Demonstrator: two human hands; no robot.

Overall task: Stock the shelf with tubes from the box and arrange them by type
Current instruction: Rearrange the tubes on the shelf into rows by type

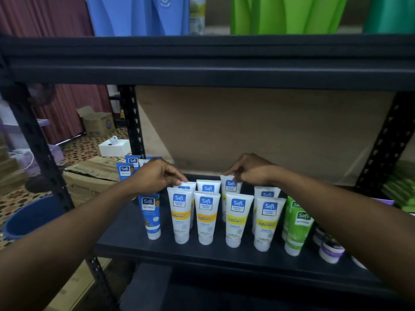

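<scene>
Several white Safi tubes with yellow bands (206, 218) stand cap-down in two rows on the dark shelf (202, 254). My left hand (157, 176) pinches the top edge of a back-row white tube (186, 184). My right hand (249, 170) pinches the top of another back-row white tube (230, 186). Blue Safi tubes (150, 212) stand to the left, with more behind my left hand. Green Safi tubes (297, 227) stand to the right.
Small purple-and-white jars (331, 251) sit at the shelf's right end. A black upright post (132, 122) and the upper shelf beam (202, 63) frame the opening. Cardboard boxes (89, 173) and a blue bucket (29, 216) are on the floor at left.
</scene>
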